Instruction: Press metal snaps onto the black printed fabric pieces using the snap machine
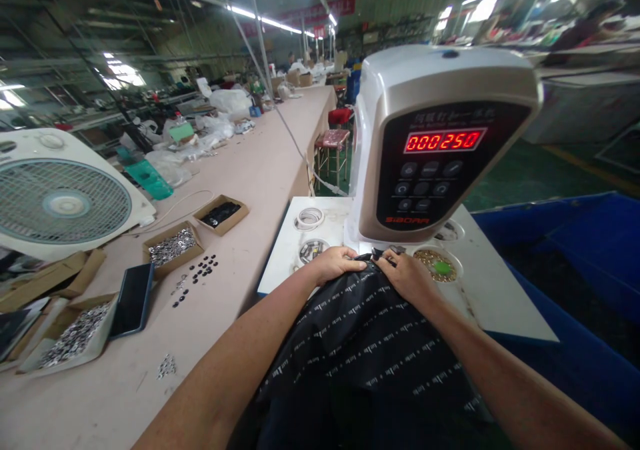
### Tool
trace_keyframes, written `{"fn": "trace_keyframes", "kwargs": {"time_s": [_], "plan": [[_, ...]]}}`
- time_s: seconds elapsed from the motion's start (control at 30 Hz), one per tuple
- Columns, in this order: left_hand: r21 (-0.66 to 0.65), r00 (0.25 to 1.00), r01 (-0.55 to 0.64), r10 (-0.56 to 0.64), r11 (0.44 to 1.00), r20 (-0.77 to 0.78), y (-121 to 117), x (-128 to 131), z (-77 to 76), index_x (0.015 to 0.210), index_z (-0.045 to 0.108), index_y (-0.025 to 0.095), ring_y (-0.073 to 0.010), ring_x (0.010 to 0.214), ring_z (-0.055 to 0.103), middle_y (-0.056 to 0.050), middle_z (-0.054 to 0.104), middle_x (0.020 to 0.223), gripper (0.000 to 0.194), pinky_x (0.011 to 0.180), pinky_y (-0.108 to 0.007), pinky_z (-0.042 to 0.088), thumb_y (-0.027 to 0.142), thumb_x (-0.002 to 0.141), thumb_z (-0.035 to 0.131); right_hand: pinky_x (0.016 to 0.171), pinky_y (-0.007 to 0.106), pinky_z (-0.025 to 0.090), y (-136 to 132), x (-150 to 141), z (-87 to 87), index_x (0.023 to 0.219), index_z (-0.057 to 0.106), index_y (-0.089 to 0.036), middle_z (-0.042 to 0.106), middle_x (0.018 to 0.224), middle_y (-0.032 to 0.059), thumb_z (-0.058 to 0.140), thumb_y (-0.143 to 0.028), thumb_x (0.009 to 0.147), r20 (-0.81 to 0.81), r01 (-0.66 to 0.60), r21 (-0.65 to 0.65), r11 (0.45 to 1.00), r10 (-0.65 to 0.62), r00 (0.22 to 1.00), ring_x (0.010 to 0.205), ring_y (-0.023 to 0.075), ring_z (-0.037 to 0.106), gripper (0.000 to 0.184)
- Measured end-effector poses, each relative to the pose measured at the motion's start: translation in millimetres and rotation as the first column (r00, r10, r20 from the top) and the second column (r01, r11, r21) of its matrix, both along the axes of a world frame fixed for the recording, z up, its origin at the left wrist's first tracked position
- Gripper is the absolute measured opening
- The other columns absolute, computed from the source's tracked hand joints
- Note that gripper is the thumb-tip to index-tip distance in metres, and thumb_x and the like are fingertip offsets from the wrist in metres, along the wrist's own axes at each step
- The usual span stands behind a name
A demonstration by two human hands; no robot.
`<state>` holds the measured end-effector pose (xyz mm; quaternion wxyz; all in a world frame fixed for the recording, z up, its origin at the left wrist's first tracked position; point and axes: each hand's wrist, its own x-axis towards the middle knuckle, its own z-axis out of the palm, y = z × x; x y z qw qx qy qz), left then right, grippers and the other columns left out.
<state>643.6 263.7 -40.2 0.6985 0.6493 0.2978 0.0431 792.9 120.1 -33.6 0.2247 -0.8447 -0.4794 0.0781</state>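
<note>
A snap-button press machine (445, 130) with a red lit display stands before me on a white work plate (500, 303). Black fabric printed with rows of small white lettering (360, 330) drapes from the base of its head down toward me. My left hand (340, 263) pinches the fabric's upper edge on the left side. Close by on the right, my right hand (407, 273) grips the same edge, fingers curled under the machine head. The spot between the fingertips is partly hidden by the head and the hands.
Round wells in the plate hold small metal parts (427, 258) and a green piece (442, 267). Across the left table lie boxes of metal snaps (173, 245), loose black caps (203, 268), a phone (133, 298), a fan (65, 193) and a teal bottle (150, 175). Blue cloth (565, 237) hangs at right.
</note>
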Motion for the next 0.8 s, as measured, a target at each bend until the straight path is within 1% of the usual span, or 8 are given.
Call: {"fn": "trace_keyframes", "kwargs": {"time_s": [0.2, 0.43, 0.63, 0.8], "plan": [[0.0, 1.0, 0.006, -0.006, 1.0, 0.014, 2.0, 1.4, -3.8, 0.092, 0.066, 0.016, -0.0144, 0.076, 0.061, 0.001, 0.068, 0.082, 0.037, 0.079, -0.028, 0.046, 0.035, 0.066, 0.083, 0.07, 0.032, 0.039, 1.2, 0.7, 1.9, 0.093, 0.066, -0.023, 0.078, 0.092, 0.0115, 0.047, -0.042, 0.096, 0.034, 0.006, -0.022, 1.0, -0.006, 0.999, 0.087, 0.0287, 0.07, 0.027], [-0.008, 1.0, 0.008, -0.008, 1.0, 0.023, -2.5, -0.3, 1.2, 0.089, 0.064, 0.016, -0.0144, 0.075, 0.059, 0.001, 0.066, 0.08, 0.032, 0.082, -0.029, 0.046, 0.032, 0.067, 0.08, 0.072, 0.033, 0.039, 1.8, -0.7, 2.7, 0.092, 0.066, -0.023, 0.078, 0.098, 0.0119, 0.047, -0.04, 0.097, 0.033, 0.016, -0.042, 0.999, -0.014, 0.999, 0.09, 0.0295, 0.07, 0.026], [-0.011, 1.0, -0.009, 0.009, 1.0, 0.03, -4.5, -1.2, 2.9, 0.088, 0.064, 0.016, -0.0134, 0.074, 0.059, 0.001, 0.066, 0.079, 0.027, 0.082, -0.029, 0.046, 0.028, 0.069, 0.078, 0.073, 0.033, 0.039, 1.1, -1.0, 4.8, 0.093, 0.066, -0.023, 0.078, 0.097, 0.011, 0.046, -0.04, 0.097, 0.025, 0.006, -0.045, 0.999, -0.005, 1.0, 0.091, 0.0293, 0.07, 0.027], [-0.01, 0.999, -0.018, 0.018, 1.0, 0.035, -5.1, -1.2, 3.5, 0.09, 0.064, 0.015, -0.0136, 0.075, 0.059, 0.001, 0.067, 0.08, 0.028, 0.082, -0.029, 0.046, 0.026, 0.07, 0.079, 0.073, 0.033, 0.039, 0.9, -0.5, 3.9, 0.093, 0.066, -0.022, 0.077, 0.096, 0.0113, 0.046, -0.041, 0.097, 0.02, 0.005, -0.043, 0.999, -0.004, 1.0, 0.089, 0.0285, 0.069, 0.027]]}}
